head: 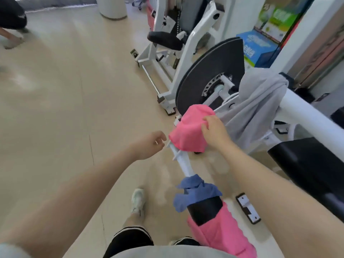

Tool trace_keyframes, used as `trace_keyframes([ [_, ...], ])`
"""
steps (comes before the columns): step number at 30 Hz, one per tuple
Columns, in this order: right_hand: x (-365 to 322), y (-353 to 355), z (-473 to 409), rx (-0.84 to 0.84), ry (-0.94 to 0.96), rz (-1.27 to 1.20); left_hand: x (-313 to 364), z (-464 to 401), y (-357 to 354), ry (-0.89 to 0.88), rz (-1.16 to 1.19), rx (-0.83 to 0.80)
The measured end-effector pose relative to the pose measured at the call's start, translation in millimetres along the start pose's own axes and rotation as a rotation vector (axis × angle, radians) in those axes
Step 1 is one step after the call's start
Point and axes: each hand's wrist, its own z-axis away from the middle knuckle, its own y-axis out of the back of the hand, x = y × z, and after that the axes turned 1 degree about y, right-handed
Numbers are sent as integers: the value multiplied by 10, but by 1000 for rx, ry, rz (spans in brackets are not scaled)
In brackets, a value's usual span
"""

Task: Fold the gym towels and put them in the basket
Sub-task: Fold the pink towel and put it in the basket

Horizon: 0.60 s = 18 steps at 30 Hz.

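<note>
A crumpled pink cloth towel (188,127) is draped over the far end of a white metal machine arm (183,162), and it is being gripped along its right edge by the right hand (214,132), fingers curled into the fabric. The left hand (152,144) is held just beside the towel's lower left corner, fingers loosely curled, nothing held. Nearer on the same arm, a bunched blue cloth towel (193,190) is seen lying on top of a black foam roller pad (205,208), and a second pink towel (225,233) is hung over the pad's lower end. A large grey towel (255,107) is draped across a thick white metal bar (312,118) to the right, beside a black round weight plate (210,77). One white sneaker (138,201) is planted on the beige floor (65,99) below. No basket is in view.
</note>
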Motion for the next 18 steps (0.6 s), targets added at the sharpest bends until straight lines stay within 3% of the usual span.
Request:
trace_keyframes([
  [7, -34, -252, -950, 143, -388, -168, -372, -1135, 786, -129, -93, -118],
  [13, -40, -423, -1316, -8, -559, -61, -626, -1831, 1040, -181, -187, -305],
  [18, -122, -440, -1403, -29, -663, 26, -666, -2091, 1015, -262, -176, -394],
])
